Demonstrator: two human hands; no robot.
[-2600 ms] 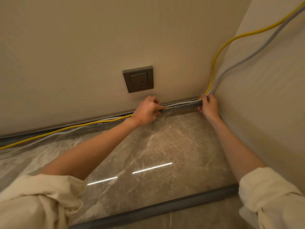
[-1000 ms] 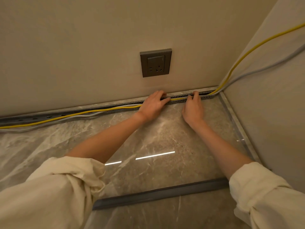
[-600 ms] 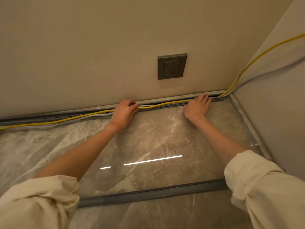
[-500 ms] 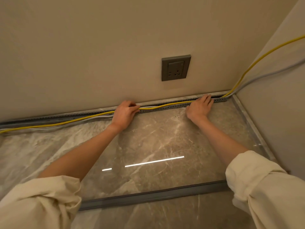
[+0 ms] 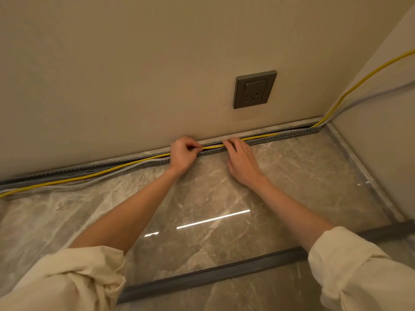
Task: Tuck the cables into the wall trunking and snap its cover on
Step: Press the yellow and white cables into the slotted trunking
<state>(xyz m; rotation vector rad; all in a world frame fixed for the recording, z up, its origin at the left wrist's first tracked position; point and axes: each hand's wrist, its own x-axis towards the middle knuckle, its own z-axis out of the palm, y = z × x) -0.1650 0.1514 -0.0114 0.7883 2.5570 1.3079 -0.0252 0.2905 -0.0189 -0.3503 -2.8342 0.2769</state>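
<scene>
Marble floor, grey slotted trunking along the wall base, its cover lying loose on the floor nearer the camera. Yellow cable and grey cable half out of the channel at left. Left hand pinching the yellow cable, right hand fingers pressed flat on it beside the left

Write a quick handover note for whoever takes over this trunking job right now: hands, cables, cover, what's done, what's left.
Left hand: pinching the yellow cable at the trunking.
Right hand: fingertips pressing the cable down, nothing gripped.
Done: from the hands to the corner the yellow cable appears seated in the channel.
Left: to the left, the yellow and grey cable still lie outside it; tuck them in.
Cover: lying loose on the floor near the person; not yet snapped on.
</scene>
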